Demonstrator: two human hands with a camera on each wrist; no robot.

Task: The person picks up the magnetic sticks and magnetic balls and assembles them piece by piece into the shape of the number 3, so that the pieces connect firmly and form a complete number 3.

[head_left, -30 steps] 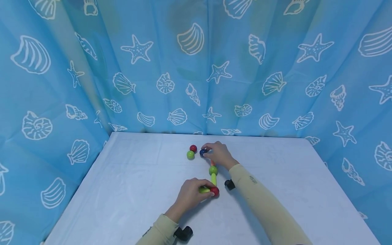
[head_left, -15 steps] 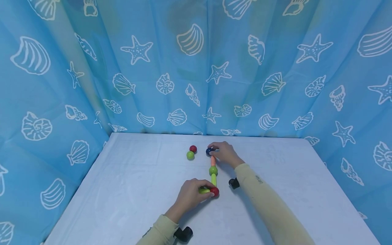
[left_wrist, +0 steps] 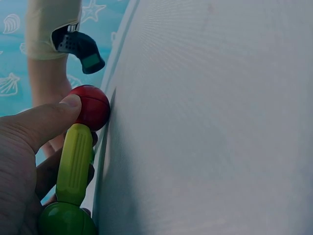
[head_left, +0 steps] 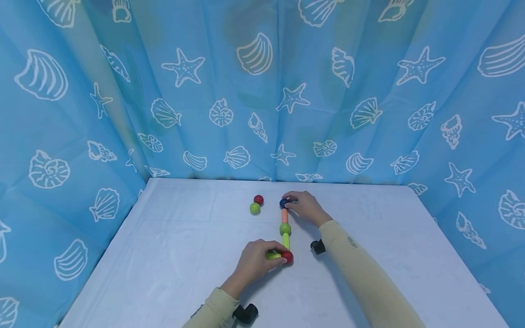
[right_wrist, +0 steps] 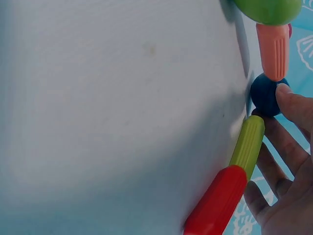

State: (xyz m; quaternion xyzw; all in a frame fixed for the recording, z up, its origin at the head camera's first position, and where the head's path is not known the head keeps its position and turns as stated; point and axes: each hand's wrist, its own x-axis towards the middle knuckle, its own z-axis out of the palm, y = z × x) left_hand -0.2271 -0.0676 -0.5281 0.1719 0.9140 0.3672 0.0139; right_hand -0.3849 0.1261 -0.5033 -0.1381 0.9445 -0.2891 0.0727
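My left hand (head_left: 255,260) pinches a red ball (head_left: 289,258) at the near corner of a ball-and-rod chain. From that ball a yellow-green rod (left_wrist: 74,161) runs back under the palm to a green ball (left_wrist: 67,220). Another yellow-green rod (head_left: 286,241) leads away to a green ball (head_left: 285,229), then to an orange rod (head_left: 285,215). At the orange rod's far end my right hand (head_left: 306,207) pinches a dark blue ball (head_left: 284,203), which touches the rod. In the right wrist view, a yellow-green rod (right_wrist: 248,142) and a red rod (right_wrist: 217,200) lie beside the right palm.
A loose red ball (head_left: 258,199) and a light green ball (head_left: 255,208) lie left of the right hand. The white table (head_left: 184,237) ends at a blue shell-print curtain (head_left: 221,136). Each wrist carries a black camera (head_left: 246,314).
The right hand has moved right with the blue ball, bringing it to the far end of the orange rod and uncovering that rod. The left hand stays on the red ball.
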